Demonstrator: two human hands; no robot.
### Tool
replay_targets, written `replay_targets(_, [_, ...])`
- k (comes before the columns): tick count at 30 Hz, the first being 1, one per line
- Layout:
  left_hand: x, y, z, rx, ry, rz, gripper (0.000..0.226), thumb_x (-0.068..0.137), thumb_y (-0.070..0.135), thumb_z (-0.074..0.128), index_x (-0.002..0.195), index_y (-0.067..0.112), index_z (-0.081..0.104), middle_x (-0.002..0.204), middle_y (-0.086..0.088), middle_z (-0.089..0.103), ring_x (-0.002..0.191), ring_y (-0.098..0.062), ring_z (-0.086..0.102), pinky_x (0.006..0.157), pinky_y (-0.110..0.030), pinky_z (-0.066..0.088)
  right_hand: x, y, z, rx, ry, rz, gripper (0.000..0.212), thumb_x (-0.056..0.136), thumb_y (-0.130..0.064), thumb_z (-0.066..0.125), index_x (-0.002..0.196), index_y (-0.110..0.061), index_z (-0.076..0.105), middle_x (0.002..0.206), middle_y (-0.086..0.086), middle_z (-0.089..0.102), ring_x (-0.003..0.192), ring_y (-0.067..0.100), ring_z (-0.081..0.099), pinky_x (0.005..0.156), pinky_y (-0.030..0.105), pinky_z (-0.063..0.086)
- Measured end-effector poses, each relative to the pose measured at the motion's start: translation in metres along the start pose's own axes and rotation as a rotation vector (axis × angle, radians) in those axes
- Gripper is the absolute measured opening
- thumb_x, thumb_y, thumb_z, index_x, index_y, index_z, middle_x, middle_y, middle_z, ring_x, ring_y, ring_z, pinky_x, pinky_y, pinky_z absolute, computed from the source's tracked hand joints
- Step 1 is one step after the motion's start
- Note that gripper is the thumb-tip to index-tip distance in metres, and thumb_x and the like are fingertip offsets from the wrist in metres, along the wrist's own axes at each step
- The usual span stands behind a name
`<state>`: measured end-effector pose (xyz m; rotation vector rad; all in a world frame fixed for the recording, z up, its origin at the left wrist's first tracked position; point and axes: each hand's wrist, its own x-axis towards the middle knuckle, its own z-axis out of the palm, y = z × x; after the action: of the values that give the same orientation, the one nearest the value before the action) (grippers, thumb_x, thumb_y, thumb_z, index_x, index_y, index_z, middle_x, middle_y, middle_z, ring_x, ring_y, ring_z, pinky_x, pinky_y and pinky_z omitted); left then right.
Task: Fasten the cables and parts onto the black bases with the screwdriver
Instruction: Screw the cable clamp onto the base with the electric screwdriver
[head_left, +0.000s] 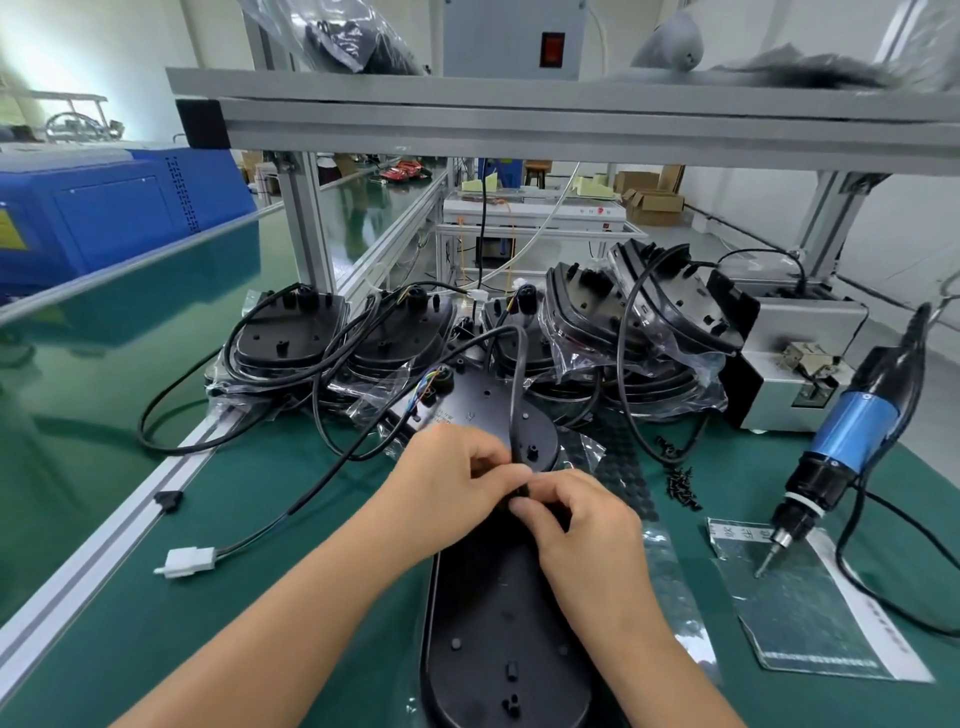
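Two hands (519, 493), seemingly one cable (515, 395)

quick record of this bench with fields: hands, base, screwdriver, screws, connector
left hand: pinches the black cable over the base
right hand: pinches the same cable
base: long, black, flat on the green mat
screwdriver: blue, hanging at right, unheld
screws: loose pile right of base
connector: white, on mat at left
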<state>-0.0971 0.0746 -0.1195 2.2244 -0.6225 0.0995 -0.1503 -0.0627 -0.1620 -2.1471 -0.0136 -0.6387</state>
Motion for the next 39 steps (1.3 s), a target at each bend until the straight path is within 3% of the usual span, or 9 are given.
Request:
replay_targets(7, [0.012, 0.0, -0.017, -0.546, 0.124, -0.149, 0.015, 0.091, 0.022, 0.063, 0.085, 0.017, 0.077, 0.074, -0.007, 0.073, 0.064, -0.008, 0.058, 0.059, -0.02, 0.044, 0.002, -0.006, -0.001, 0.06, -0.032, 0.035, 0.008, 0.086, -0.026, 0.072, 0.092, -0.028, 0.068, 0.088, -0.016, 0.067, 0.085, -0.003, 0.062, 0.075, 0.005, 0.042])
replay_targets(10, [0.012, 0.003, -0.011, -0.481, 0.111, -0.116, 0.004, 0.084, 0.021, 0.073, 0.082, 0.018, 0.075, 0.063, 0.001, 0.07, 0.059, -0.003, 0.06, 0.056, -0.012, 0.044, 0.002, -0.007, -0.002, 0.046, -0.073, 0.048, 0.014, 0.084, -0.027, 0.073, 0.085, -0.038, 0.063, 0.089, -0.015, 0.067, 0.087, -0.003, 0.061, 0.077, 0.01, 0.045])
replay_targets(14, [0.009, 0.002, -0.001, -0.358, 0.089, -0.064, 0.015, 0.087, 0.016, 0.069, 0.074, 0.01, 0.072, 0.057, 0.004, 0.067, 0.05, 0.001, 0.057, 0.051, -0.011, 0.043, -0.002, -0.001, 0.0, -0.053, -0.043, 0.001, 0.01, 0.08, -0.021, 0.077, 0.087, -0.017, 0.07, 0.1, -0.017, 0.06, 0.097, 0.0, 0.058, 0.087, 0.013, 0.043])
replay_targets(20, [0.004, -0.003, 0.002, -0.34, 0.099, -0.082, 0.017, 0.087, 0.022, 0.069, 0.073, 0.011, 0.071, 0.062, -0.005, 0.069, 0.053, -0.006, 0.057, 0.056, -0.022, 0.049, -0.004, 0.0, 0.001, 0.016, -0.033, 0.011, 0.028, 0.081, -0.009, 0.074, 0.074, -0.03, 0.057, 0.103, -0.027, 0.059, 0.101, -0.01, 0.056, 0.085, 0.008, 0.042])
replay_targets(27, [-0.002, 0.003, 0.011, -0.331, 0.091, -0.057, 0.02, 0.085, 0.019, 0.07, 0.065, 0.02, 0.068, 0.059, -0.002, 0.065, 0.056, -0.011, 0.06, 0.067, -0.041, 0.055, -0.003, 0.003, 0.002, 0.009, -0.032, 0.049, 0.028, 0.076, -0.002, 0.077, 0.066, -0.015, 0.055, 0.086, -0.019, 0.061, 0.087, -0.013, 0.055, 0.071, 0.001, 0.036])
replay_targets(31, [-0.006, 0.005, 0.015, -0.238, 0.153, -0.031, 0.017, 0.084, 0.024, 0.07, 0.067, 0.021, 0.07, 0.061, -0.002, 0.066, 0.063, -0.021, 0.062, 0.064, -0.036, 0.051, 0.0, 0.002, 0.002, -0.04, -0.052, 0.077, 0.034, 0.079, -0.008, 0.076, 0.066, -0.027, 0.051, 0.073, -0.013, 0.055, 0.079, -0.013, 0.051, 0.066, 0.003, 0.035])
replay_targets(33, [-0.01, 0.005, 0.018, -0.206, 0.165, -0.005, 0.017, 0.084, 0.027, 0.07, 0.069, 0.019, 0.071, 0.063, 0.001, 0.066, 0.062, -0.015, 0.059, 0.063, -0.032, 0.049, 0.0, 0.002, 0.002, -0.056, -0.067, 0.083, 0.037, 0.078, -0.009, 0.076, 0.065, -0.029, 0.048, 0.071, -0.011, 0.054, 0.077, -0.009, 0.052, 0.066, 0.005, 0.036])
replay_targets(36, [-0.009, 0.009, 0.024, -0.137, 0.199, 0.074, 0.016, 0.082, 0.025, 0.073, 0.069, 0.017, 0.071, 0.06, 0.011, 0.06, 0.06, 0.002, 0.052, 0.059, -0.009, 0.037, 0.002, 0.003, 0.0, -0.052, -0.093, 0.096, 0.02, 0.078, -0.005, 0.073, 0.073, -0.019, 0.059, 0.075, -0.005, 0.06, 0.071, 0.005, 0.055, 0.065, 0.007, 0.037])
replay_targets(39, [-0.007, 0.006, 0.028, -0.138, 0.144, 0.05, 0.009, 0.08, 0.026, 0.076, 0.076, 0.018, 0.075, 0.064, 0.014, 0.061, 0.064, 0.005, 0.055, 0.066, -0.011, 0.041, 0.001, 0.002, -0.002, -0.054, -0.082, 0.055, 0.03, 0.078, -0.006, 0.073, 0.075, -0.029, 0.054, 0.076, -0.008, 0.061, 0.069, 0.002, 0.054, 0.066, 0.005, 0.036])
